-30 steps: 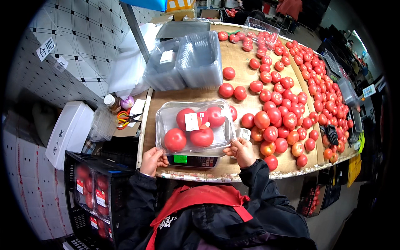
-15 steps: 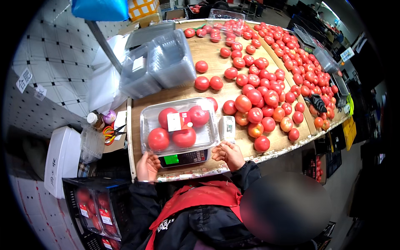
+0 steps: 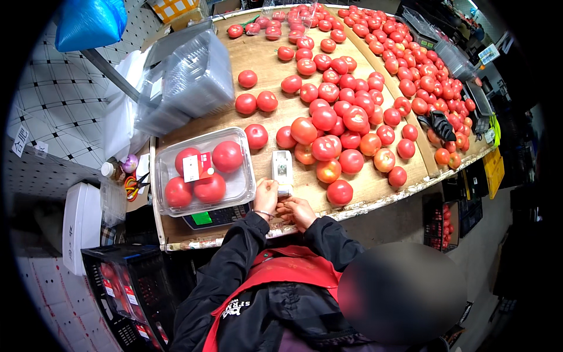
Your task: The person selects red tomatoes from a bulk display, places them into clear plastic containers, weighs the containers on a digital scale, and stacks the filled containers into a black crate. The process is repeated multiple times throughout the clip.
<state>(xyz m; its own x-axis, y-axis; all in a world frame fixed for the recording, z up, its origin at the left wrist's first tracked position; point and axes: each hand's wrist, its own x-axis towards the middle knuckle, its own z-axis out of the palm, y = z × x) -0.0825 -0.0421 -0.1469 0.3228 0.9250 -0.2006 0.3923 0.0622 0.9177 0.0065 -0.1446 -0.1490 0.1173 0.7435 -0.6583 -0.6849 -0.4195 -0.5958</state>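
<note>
A small white device with a little display (image 3: 282, 166), perhaps a label printer, lies on the wooden table. My left hand (image 3: 265, 198) is at its near left corner, fingers closed; whatever they grip is hidden. Just right of it my right hand (image 3: 298, 212) is held close to the device's front, fingertips curled together, and I cannot make out anything in them. To the left, a clear plastic box of large tomatoes (image 3: 205, 170) with a red and white label rests on a weighing scale (image 3: 218, 216) with a lit green display. Neither hand touches the box.
Many loose tomatoes (image 3: 352, 161) cover the table's middle and right. Stacked clear trays (image 3: 196, 76) stand at the back left. A black crate (image 3: 149, 276) with packed tomato boxes is at lower left. Orange-handled scissors (image 3: 132, 186) lie beyond the table's left edge.
Both hands have left the tomato box's near corners and come together at the white device, the left hand crossing rightward. The whole view has shifted, so the table appears further left.
</note>
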